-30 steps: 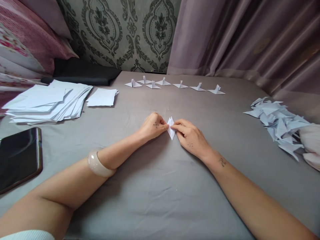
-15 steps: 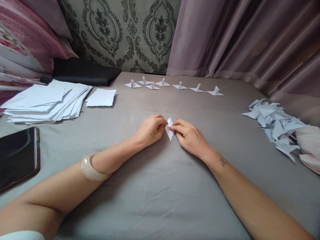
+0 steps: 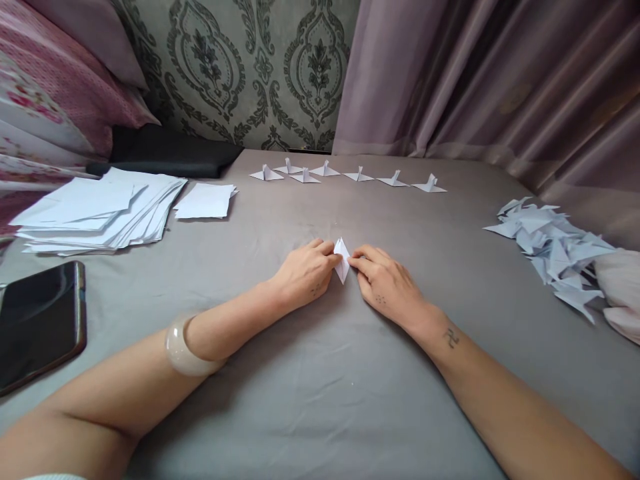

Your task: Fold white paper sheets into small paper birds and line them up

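A small piece of folded white paper (image 3: 342,265), a narrow diamond with a crease down its middle, is between my two hands over the grey cloth (image 3: 310,400). My left hand (image 3: 307,272) grips its left side, the thumb lying on the face. At the right edge, my right hand (image 3: 387,281) pinches the paper with thumb and forefinger. The paper's upper and lower points show between the fingers. Beyond the hands, several folded paper figures (image 3: 358,175) with upright tips stand in a loose row.
On the left lie a large stack of white sheets (image 3: 100,207), a smaller stack of paper squares (image 3: 206,201) and a phone (image 3: 43,323). A heap of folded white paper pieces (image 3: 555,243) is at the right, against a pale cloth (image 3: 620,287). Black fabric (image 3: 170,150) lies behind the stacks.
The folded paper now shows a plain diamond face where small raised flaps stood at its top. My left thumb has moved onto it, and my right fingers have shifted to its edge.
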Demonstrator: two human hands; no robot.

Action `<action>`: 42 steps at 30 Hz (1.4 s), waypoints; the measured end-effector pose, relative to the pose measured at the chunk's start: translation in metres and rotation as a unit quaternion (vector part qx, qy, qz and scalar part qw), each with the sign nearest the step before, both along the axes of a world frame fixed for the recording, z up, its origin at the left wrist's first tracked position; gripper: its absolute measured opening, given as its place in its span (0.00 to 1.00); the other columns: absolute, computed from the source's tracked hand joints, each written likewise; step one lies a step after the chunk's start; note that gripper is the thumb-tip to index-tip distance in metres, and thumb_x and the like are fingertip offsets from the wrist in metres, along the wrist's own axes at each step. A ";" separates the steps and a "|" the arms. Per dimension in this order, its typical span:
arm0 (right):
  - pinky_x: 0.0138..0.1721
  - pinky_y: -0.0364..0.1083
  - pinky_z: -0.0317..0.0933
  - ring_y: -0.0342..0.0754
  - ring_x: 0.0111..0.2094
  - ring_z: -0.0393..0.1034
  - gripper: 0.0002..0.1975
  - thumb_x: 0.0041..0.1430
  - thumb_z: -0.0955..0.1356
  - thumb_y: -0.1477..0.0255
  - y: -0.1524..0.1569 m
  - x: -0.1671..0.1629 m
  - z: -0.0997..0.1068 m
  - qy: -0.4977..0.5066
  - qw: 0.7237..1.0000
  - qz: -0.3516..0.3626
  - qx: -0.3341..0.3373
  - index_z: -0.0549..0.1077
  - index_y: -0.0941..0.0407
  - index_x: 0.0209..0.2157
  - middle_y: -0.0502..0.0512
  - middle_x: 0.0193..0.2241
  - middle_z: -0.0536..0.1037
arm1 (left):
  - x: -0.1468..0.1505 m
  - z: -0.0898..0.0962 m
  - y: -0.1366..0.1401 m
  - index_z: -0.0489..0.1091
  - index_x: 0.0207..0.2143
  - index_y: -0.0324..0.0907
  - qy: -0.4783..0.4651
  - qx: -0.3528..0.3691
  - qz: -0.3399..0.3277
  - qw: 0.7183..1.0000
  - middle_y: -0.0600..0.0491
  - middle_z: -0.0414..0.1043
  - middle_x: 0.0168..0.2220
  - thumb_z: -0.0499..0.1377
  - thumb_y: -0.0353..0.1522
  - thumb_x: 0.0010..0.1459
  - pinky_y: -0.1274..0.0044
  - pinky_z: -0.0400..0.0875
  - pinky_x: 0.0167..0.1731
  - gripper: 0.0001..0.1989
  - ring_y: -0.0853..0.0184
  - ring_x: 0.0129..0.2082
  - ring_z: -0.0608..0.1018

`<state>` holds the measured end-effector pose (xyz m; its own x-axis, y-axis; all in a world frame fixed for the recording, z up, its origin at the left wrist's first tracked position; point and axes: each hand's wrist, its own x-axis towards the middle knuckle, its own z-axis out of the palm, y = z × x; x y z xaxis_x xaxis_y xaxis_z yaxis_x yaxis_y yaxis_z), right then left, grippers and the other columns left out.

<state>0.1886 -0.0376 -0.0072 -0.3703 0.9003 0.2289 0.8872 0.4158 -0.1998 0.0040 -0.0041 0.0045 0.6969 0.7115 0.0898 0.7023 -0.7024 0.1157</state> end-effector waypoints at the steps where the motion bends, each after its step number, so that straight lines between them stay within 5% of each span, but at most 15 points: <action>1: 0.35 0.47 0.62 0.50 0.42 0.68 0.16 0.60 0.59 0.80 0.000 0.000 -0.001 0.002 1.000 -0.002 0.000 0.76 0.55 0.41 0.56 0.43 0.75 | 0.000 0.000 0.000 0.71 0.46 0.40 -0.005 -0.001 -0.002 1.000 0.47 0.69 0.37 0.45 0.25 0.59 0.75 0.63 0.28 0.19 0.63 0.37 0.70; 11: 0.31 0.45 0.57 0.46 0.37 0.69 0.11 0.57 0.61 0.79 0.005 -0.004 -0.004 0.059 0.997 -0.055 0.006 0.73 0.54 0.35 0.52 0.39 0.75 | 0.009 -0.021 0.026 0.74 0.30 0.41 -0.231 -0.104 0.109 0.961 0.52 0.68 0.31 0.55 0.33 0.59 0.77 0.63 0.30 0.09 0.70 0.28 0.70; 17: 0.33 0.45 0.58 0.47 0.36 0.68 0.06 0.60 0.63 0.69 0.010 -0.008 -0.007 0.115 0.986 -0.122 -0.009 0.71 0.54 0.33 0.54 0.38 0.73 | 0.011 -0.022 0.029 0.72 0.39 0.39 -0.266 -0.133 0.175 0.939 0.49 0.67 0.37 0.61 0.35 0.54 0.72 0.67 0.39 0.11 0.66 0.34 0.71; 22: 0.37 0.46 0.60 0.47 0.36 0.68 0.06 0.58 0.65 0.68 0.016 -0.007 -0.011 0.165 0.979 -0.113 -0.049 0.70 0.54 0.32 0.54 0.37 0.72 | 0.010 -0.017 0.027 0.74 0.33 0.39 -0.284 -0.193 0.192 0.919 0.49 0.65 0.37 0.61 0.33 0.53 0.73 0.67 0.40 0.07 0.67 0.35 0.70; 28: 0.39 0.46 0.61 0.44 0.34 0.68 0.04 0.55 0.67 0.70 0.017 -0.006 -0.012 0.233 0.964 -0.105 -0.067 0.70 0.54 0.27 0.52 0.35 0.72 | 0.009 -0.018 0.029 0.74 0.29 0.38 -0.333 -0.224 0.181 0.898 0.53 0.66 0.31 0.61 0.33 0.50 0.78 0.63 0.30 0.06 0.71 0.28 0.68; 34: 0.37 0.46 0.61 0.44 0.31 0.68 0.04 0.53 0.67 0.68 0.015 -0.004 -0.007 0.283 0.946 -0.124 -0.098 0.70 0.54 0.28 0.51 0.32 0.74 | 0.009 -0.018 0.022 0.70 0.29 0.38 -0.426 -0.324 0.138 0.833 0.57 0.67 0.23 0.61 0.38 0.51 0.80 0.57 0.23 0.12 0.74 0.22 0.66; 38: 0.34 0.45 0.62 0.43 0.28 0.68 0.13 0.50 0.69 0.64 0.016 -0.004 -0.007 0.405 0.899 -0.131 -0.104 0.67 0.55 0.36 0.51 0.33 0.76 | 0.011 -0.018 0.021 0.66 0.32 0.39 -0.524 -0.332 0.083 0.780 0.54 0.70 0.28 0.64 0.38 0.49 0.79 0.63 0.29 0.14 0.72 0.28 0.71; 42: 0.33 0.45 0.63 0.42 0.27 0.66 0.25 0.48 0.72 0.63 0.016 -0.006 -0.002 0.497 0.857 -0.090 -0.103 0.65 0.56 0.47 0.52 0.34 0.76 | 0.011 -0.015 0.019 0.63 0.38 0.40 -0.538 -0.314 0.057 0.781 0.54 0.72 0.31 0.65 0.38 0.50 0.78 0.63 0.32 0.18 0.73 0.29 0.72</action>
<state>0.1829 -0.0212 -0.0090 0.0643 0.9814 0.1809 0.2816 0.1561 -0.9468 0.0148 0.0154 -0.0101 0.3882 0.9021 0.1886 0.0158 -0.2112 0.9773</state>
